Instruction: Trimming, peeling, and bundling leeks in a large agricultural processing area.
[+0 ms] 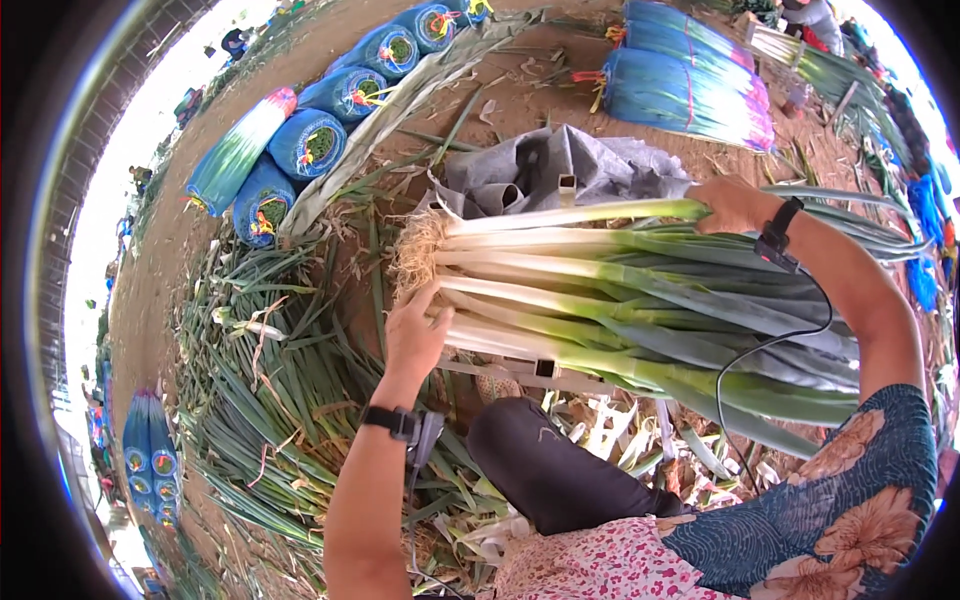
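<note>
- Now squaring up the leek bundle (620,300), lying across grey cloth (560,165) in front of knee.
- L hand (415,335): flat, fingers spread wide, pressing root ends.
- R hand (730,205): closed round top stalk's green part.
- Next, prob.: roots level w/ each other, bundle kept tight.

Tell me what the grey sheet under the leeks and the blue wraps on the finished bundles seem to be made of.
The grey sheet looks like soft non-woven fabric: matte, with limp crumpled folds. The blue wraps look like thin plastic film or woven plastic, which one is unclear: smooth, slightly glossy, with colour bands. Both hands, left hand and right hand, rest on the leeks.
</note>
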Tool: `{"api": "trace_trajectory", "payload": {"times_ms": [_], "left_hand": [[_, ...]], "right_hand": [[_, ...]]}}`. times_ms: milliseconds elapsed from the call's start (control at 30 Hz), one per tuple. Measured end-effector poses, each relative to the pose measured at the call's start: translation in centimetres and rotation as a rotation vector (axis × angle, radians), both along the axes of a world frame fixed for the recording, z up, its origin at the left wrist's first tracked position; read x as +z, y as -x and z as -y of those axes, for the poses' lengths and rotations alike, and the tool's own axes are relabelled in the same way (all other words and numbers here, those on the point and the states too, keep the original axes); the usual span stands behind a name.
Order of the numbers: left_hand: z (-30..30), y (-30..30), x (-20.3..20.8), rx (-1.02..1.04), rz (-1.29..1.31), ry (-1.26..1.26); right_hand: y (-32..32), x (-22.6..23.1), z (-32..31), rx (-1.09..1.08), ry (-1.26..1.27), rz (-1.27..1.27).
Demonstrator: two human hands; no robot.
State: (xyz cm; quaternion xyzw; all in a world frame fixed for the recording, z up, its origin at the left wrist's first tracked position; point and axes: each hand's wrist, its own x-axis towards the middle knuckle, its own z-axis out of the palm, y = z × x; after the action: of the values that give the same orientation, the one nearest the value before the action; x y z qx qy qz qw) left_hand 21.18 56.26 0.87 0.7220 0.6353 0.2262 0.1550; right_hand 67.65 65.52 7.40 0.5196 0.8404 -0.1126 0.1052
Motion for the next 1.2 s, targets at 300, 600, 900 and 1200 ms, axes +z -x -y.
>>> {"api": "trace_trajectory", "payload": {"times_ms": [300, 600, 900, 1200], "left_hand": [[-10.5, -6.6, -6.3, -0.084, 0.096, 0.06], [-14.9, -8.5, -10.3, -0.212, -0.255, 0.285], [-15.0, -9.8, -12.1, -0.12, -0.202, 0.265], [-3.5, -2.0, -5.2, -0.104, 0.334, 0.081]], "right_hand": [[2.0, -4.5, -3.2, -0.058, 0.231, 0.145], [1.2, -7.0, -3.2, -0.094, 0.324, -0.003], [-2.1, -9.0, -4.1, -0.246, 0.324, -0.033], [-2.3, -10.1, -4.4, -0.179, 0.344, -0.129]]}}
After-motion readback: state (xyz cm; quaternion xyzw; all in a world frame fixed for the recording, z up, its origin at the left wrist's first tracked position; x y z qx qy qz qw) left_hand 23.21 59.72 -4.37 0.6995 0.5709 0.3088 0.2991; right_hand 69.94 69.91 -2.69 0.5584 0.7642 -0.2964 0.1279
